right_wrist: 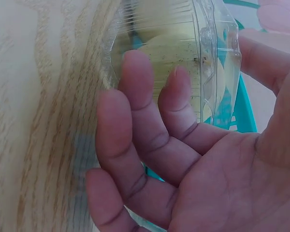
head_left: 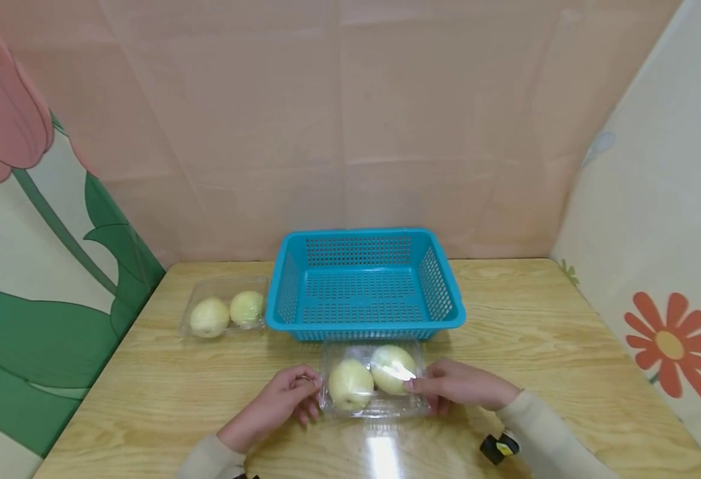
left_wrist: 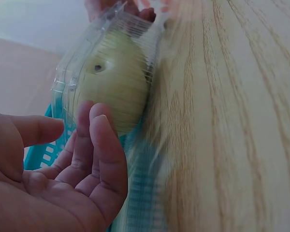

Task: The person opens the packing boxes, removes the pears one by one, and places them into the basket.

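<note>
A clear plastic clamshell box (head_left: pixel 374 407) with two round, pale yellow pears lies on the table in front of the blue basket. My right hand (head_left: pixel 455 384) grips its right end, thumb over the lid and fingers against the side. In the right wrist view, those fingers (right_wrist: pixel 137 82) are bent along the ribbed plastic wall. At the left end, my left hand (head_left: pixel 284 399) is beside the box, fingers loosely bent. The left wrist view shows its thumb (left_wrist: pixel 43 130) apart from the fingers, nothing pinched between them. A pear (left_wrist: pixel 113 82) shows through the plastic there.
The blue plastic basket (head_left: pixel 365 327) stands behind the box, with nothing inside. Left of it, a second clear box (head_left: pixel 224 287) holds two more pears. A pink cloth backdrop (head_left: pixel 338 133) rises behind the wooden table (head_left: pixel 518 346). A small black-and-yellow object (head_left: pixel 498 448) is by the right sleeve.
</note>
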A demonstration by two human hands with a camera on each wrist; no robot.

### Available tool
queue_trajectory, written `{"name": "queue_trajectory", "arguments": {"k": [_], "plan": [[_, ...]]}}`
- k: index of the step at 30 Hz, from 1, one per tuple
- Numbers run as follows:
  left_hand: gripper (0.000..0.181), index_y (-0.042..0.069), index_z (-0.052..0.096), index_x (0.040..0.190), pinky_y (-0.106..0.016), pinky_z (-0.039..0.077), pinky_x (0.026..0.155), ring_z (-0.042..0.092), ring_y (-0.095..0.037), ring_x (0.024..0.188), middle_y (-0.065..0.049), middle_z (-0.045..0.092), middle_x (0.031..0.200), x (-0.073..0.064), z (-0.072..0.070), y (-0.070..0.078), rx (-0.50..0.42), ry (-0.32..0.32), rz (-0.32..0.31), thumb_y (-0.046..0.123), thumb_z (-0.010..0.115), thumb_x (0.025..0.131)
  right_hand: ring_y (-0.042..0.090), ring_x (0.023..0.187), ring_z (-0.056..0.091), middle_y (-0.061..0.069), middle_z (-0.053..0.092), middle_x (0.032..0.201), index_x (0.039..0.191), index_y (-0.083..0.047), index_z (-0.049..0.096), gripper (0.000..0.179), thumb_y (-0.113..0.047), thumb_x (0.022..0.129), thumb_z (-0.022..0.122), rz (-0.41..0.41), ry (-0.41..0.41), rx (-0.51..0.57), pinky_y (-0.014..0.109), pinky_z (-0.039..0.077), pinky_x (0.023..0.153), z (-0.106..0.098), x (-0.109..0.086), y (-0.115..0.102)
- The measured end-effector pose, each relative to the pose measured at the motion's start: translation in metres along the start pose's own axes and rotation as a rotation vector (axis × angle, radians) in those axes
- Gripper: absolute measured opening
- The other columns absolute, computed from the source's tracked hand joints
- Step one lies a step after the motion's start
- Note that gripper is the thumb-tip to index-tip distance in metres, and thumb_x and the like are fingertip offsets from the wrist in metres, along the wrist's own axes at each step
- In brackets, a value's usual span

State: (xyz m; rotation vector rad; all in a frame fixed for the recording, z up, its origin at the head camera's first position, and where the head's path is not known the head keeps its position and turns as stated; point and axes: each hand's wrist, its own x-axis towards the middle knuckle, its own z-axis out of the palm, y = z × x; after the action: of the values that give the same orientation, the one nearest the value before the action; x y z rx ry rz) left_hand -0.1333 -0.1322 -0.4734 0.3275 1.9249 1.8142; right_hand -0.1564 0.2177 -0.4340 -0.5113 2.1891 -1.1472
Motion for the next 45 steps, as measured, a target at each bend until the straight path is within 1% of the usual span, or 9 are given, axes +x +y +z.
{"name": "queue_trajectory", "arguments": {"k": [7, 13, 16, 19, 23, 27, 33, 39, 45], "plan": [[0.029, -0.006, 0.057, 0.113, -0.026, 0.055, 0.061, 0.062, -0.017, 0.072, -0.005, 0.065, 0.087, 0.0, 0.0, 0.0, -0.023, 0.007, -0.027, 0.021, 0.054, 0.103, 0.018, 0.063, 0.059, 0.005, 0.064, 0.069, 0.076, -0.007, 0.063, 0.045, -0.047, 0.097, 0.06, 0.065, 0.068, -0.047, 0.034, 0.05, 0.057, 0.001, -0.001, -0.005], [0.028, -0.005, 0.054, 0.119, -0.028, 0.055, 0.061, 0.063, -0.017, 0.073, -0.009, 0.067, 0.09, -0.005, 0.0, -0.003, -0.063, -0.036, -0.058, 0.017, 0.053, 0.101, 0.014, 0.059, 0.044, -0.001, 0.048, 0.067, 0.087, -0.01, 0.056, 0.048, -0.057, 0.089, 0.067, 0.104, 0.31, -0.257, 0.029, 0.038, 0.05, 0.007, -0.006, -0.021], [0.03, -0.005, 0.053, 0.121, -0.027, 0.055, 0.062, 0.063, -0.016, 0.074, -0.011, 0.068, 0.094, -0.007, -0.001, -0.005, -0.091, -0.074, -0.061, 0.016, 0.055, 0.1, 0.011, 0.057, 0.041, -0.003, 0.046, 0.066, 0.093, -0.01, 0.056, 0.051, -0.057, 0.084, 0.072, 0.068, 0.442, -0.35, 0.027, 0.036, 0.048, 0.017, -0.004, -0.035], [0.033, -0.006, 0.051, 0.122, -0.025, 0.055, 0.062, 0.063, -0.015, 0.074, -0.013, 0.068, 0.094, -0.008, -0.001, -0.006, -0.113, -0.096, -0.067, 0.015, 0.058, 0.098, 0.007, 0.06, 0.04, -0.006, 0.046, 0.069, 0.091, -0.013, 0.057, 0.044, -0.05, 0.081, 0.078, -0.082, 0.507, -0.465, 0.024, 0.037, 0.05, 0.029, 0.002, -0.047], [0.036, -0.005, 0.05, 0.123, -0.024, 0.054, 0.062, 0.063, -0.014, 0.074, -0.012, 0.069, 0.093, -0.009, -0.002, -0.007, -0.147, -0.114, -0.084, 0.014, 0.063, 0.096, 0.004, 0.066, 0.044, -0.008, 0.051, 0.081, 0.088, -0.017, 0.061, 0.03, -0.037, 0.08, 0.082, -0.332, 0.503, -0.636, 0.02, 0.041, 0.056, 0.048, 0.01, -0.06], [0.036, -0.004, 0.051, 0.123, -0.023, 0.053, 0.062, 0.063, -0.013, 0.075, -0.01, 0.071, 0.093, -0.006, -0.002, -0.008, -0.183, -0.132, -0.09, 0.011, 0.065, 0.094, 0.0, 0.065, 0.043, -0.008, 0.051, 0.089, 0.091, -0.017, 0.065, 0.025, -0.032, 0.08, 0.081, -0.469, 0.455, -0.761, 0.017, 0.04, 0.054, 0.065, 0.02, -0.071], [0.033, -0.002, 0.052, 0.12, -0.02, 0.051, 0.061, 0.061, -0.009, 0.074, -0.003, 0.07, 0.088, -0.006, -0.005, -0.009, -0.216, -0.146, -0.096, 0.008, 0.066, 0.093, -0.003, 0.067, 0.042, -0.009, 0.051, 0.092, 0.097, -0.022, 0.069, 0.021, -0.033, 0.083, 0.08, -0.545, 0.357, -0.862, 0.011, 0.038, 0.054, 0.085, 0.038, -0.085], [0.03, 0.0, 0.052, 0.119, -0.019, 0.051, 0.06, 0.062, -0.007, 0.073, 0.002, 0.069, 0.083, -0.007, -0.006, -0.009, -0.253, -0.189, -0.087, 0.005, 0.065, 0.093, -0.002, 0.068, 0.045, -0.008, 0.052, 0.093, 0.104, -0.023, 0.071, 0.028, -0.034, 0.081, 0.083, -0.582, 0.372, -0.923, 0.01, 0.038, 0.054, 0.091, 0.047, -0.087], [0.028, 0.001, 0.054, 0.118, -0.019, 0.05, 0.061, 0.061, -0.008, 0.073, 0.002, 0.069, 0.085, -0.007, -0.005, -0.009, -0.251, -0.186, -0.1, 0.007, 0.065, 0.093, -0.002, 0.073, 0.051, -0.009, 0.054, 0.095, 0.111, -0.024, 0.072, 0.031, -0.031, 0.082, 0.081, -0.632, 0.367, -0.977, 0.011, 0.04, 0.054, 0.095, 0.052, -0.087]]}}
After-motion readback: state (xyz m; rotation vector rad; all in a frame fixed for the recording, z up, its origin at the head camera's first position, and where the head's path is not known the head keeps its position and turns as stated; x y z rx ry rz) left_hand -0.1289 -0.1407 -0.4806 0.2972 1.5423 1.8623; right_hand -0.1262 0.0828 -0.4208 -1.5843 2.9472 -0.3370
